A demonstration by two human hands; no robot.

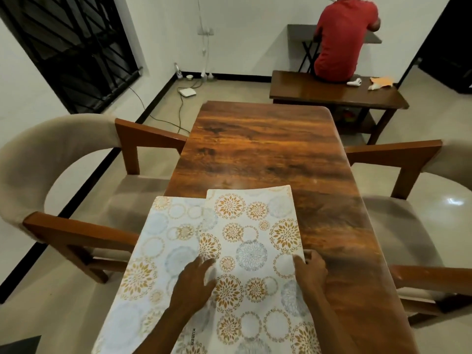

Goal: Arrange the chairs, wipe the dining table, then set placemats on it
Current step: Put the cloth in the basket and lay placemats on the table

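Two patterned placemats lie at the near end of the wooden desk (258,149), the right placemat (255,226) overlapping the left placemat (153,251) along their shared edge. The left grip (190,284) rests flat with fingers spread and relaxed where the mats overlap, holding nothing. The right grip (313,270) pinches the right placemat's right edge, thumb on top and fingers curled round it.

White walls (158,34), a glossy pale floor (163,103), a dark barred window (69,47) left, a wooden bench (332,90) near the far wall.
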